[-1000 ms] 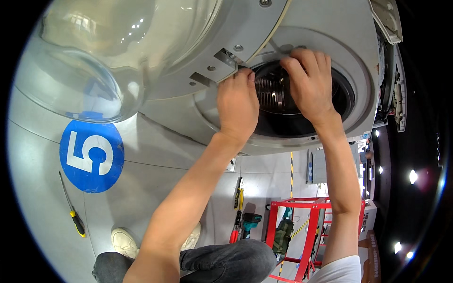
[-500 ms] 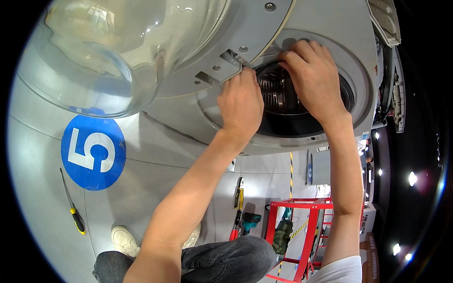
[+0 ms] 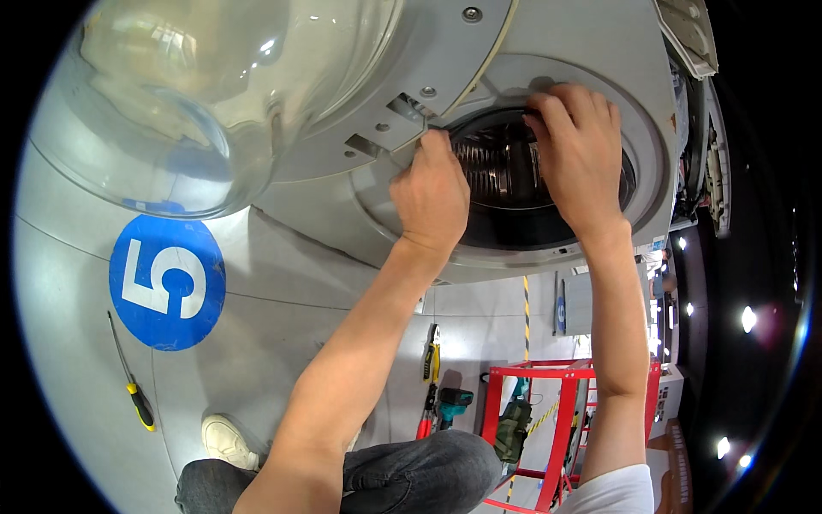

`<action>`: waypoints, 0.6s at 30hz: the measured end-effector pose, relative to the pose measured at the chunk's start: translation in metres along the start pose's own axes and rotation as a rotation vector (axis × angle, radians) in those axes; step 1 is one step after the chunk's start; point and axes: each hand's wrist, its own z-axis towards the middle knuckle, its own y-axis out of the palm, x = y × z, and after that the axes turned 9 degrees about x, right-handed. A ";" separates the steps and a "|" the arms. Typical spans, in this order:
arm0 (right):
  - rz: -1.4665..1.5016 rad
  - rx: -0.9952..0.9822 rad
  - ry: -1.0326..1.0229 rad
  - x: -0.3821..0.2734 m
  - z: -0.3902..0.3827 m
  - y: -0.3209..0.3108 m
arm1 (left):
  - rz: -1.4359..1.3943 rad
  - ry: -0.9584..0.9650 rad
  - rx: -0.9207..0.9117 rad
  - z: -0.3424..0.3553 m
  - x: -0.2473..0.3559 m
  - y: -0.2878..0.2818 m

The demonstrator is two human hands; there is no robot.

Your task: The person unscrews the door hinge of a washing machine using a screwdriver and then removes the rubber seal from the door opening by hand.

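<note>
A front-loading washing machine (image 3: 591,43) stands before me with its round door (image 3: 334,158) swung out at the upper left. The door's clear glass bowl (image 3: 205,94) bulges toward me. Around the opening runs a black rubber door gasket (image 3: 514,235), with the ribbed metal drum (image 3: 488,176) behind it. My left hand (image 3: 432,195) is closed at the gasket's left edge, beside the door's hinge side; its fingertips are partly hidden. My right hand (image 3: 580,158) curls its fingers over the upper right part of the gasket.
On the grey floor lie a yellow-and-black screwdriver (image 3: 139,404), pliers (image 3: 431,355) with yellow-and-black handles, a red-handled tool (image 3: 425,420) and a teal power tool (image 3: 454,404). A red metal frame cart (image 3: 556,445) stands at the lower right. A blue round floor marker (image 3: 167,321) is at left.
My left hand has shifted slightly down and left along the gasket edge. My right hand has moved slightly down and right. The view has shifted a little.
</note>
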 end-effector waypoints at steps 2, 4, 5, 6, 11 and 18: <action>-0.027 0.111 0.039 -0.002 -0.005 -0.001 | -0.001 0.000 0.033 0.000 0.001 0.001; 0.032 0.162 0.170 -0.010 -0.012 -0.004 | 0.008 0.012 0.059 0.002 0.001 0.002; 0.105 0.152 0.283 -0.018 -0.021 -0.004 | 0.016 0.020 0.063 0.001 0.000 0.004; 0.178 0.147 0.397 -0.025 -0.028 -0.003 | 0.024 0.032 0.070 0.003 0.000 0.005; 0.813 0.115 1.131 -0.044 -0.045 0.034 | -0.028 0.056 0.025 0.007 0.011 -0.002; 1.391 0.453 1.409 -0.066 -0.032 0.069 | 0.048 0.152 -0.071 0.024 0.021 -0.015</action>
